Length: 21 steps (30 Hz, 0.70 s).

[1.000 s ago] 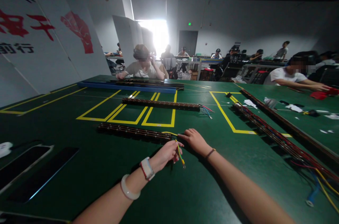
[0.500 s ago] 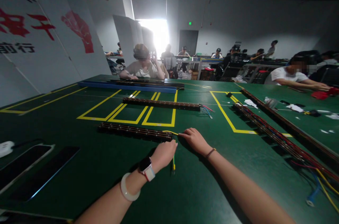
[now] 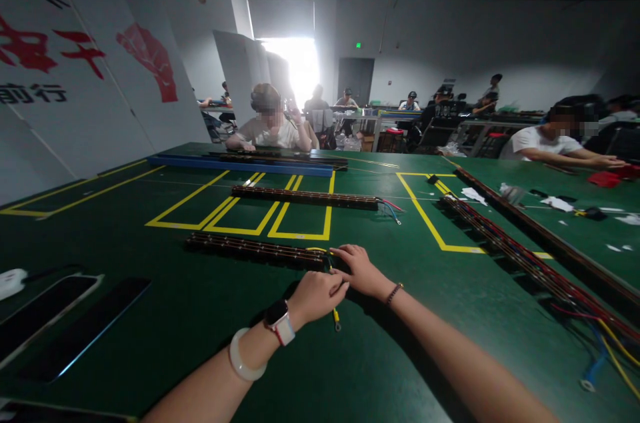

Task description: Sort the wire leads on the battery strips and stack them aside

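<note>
A long dark strip [image 3: 255, 248] with rows of bright dots lies in front of me, a yellow wire [image 3: 316, 250] coming from its right end. My left hand [image 3: 315, 296] is closed just below that end, pinching a yellow-green wire [image 3: 336, 315] whose ring terminal [image 3: 337, 327] hangs out beneath the fingers. My right hand [image 3: 364, 271] meets it from the right, its thumb by the left fingertips and its fingers bent at the strip's wire end. Part of the wire is covered by both hands.
A similar strip [image 3: 305, 196] with red and blue leads lies farther off. Long wired bundles [image 3: 510, 250] run along the right. Phones [image 3: 90, 323] lie at the left. Yellow tape [image 3: 300, 235] marks the green table [image 3: 200, 316]. Across it sits a person [image 3: 273, 126].
My right hand has moved left and down to meet my left hand. The left hand has shifted slightly right, and the wire's ring terminal has swung right with it.
</note>
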Available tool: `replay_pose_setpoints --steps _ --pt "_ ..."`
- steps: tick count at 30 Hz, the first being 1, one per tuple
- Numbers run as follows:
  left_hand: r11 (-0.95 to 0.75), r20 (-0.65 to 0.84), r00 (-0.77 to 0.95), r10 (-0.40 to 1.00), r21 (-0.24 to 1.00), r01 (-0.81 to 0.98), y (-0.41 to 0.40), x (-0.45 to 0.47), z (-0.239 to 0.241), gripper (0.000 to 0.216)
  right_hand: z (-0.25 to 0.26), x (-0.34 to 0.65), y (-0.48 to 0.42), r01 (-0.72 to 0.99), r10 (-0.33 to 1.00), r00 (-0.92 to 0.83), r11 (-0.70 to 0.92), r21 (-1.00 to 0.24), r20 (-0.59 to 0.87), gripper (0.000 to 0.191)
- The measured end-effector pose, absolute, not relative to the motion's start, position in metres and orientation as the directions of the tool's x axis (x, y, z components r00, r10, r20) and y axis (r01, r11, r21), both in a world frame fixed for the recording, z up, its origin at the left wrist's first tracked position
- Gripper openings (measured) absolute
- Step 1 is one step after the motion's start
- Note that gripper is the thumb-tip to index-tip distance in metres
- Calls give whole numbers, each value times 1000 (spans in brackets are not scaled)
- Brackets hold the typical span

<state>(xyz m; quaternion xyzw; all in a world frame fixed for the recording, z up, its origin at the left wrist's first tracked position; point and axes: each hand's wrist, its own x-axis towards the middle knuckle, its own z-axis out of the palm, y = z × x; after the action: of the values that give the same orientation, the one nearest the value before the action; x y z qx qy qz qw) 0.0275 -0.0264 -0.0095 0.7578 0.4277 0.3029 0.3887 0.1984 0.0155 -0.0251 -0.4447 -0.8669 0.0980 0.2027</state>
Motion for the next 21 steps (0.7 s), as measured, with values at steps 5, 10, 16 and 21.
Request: replay_pose_setpoints --steps 5,10,16,21 --pt "-244 92 449 889 925 293 -32 30 -8 21 -24 194 13 743 835 -518 546 -388 184 60" --pt "-361 154 462 873 842 402 -30 33 -8 30 -22 201 19 782 891 -414 453 -428 188 44" --pt "-300 78 493 866 870 390 -31 34 -6 41 -22 213 32 813 927 -362 365 -454 97 24" --pt "-169 -47 527 849 920 353 -30 34 -8 40 -22 214 36 838 934 -355 340 -427 47 26"
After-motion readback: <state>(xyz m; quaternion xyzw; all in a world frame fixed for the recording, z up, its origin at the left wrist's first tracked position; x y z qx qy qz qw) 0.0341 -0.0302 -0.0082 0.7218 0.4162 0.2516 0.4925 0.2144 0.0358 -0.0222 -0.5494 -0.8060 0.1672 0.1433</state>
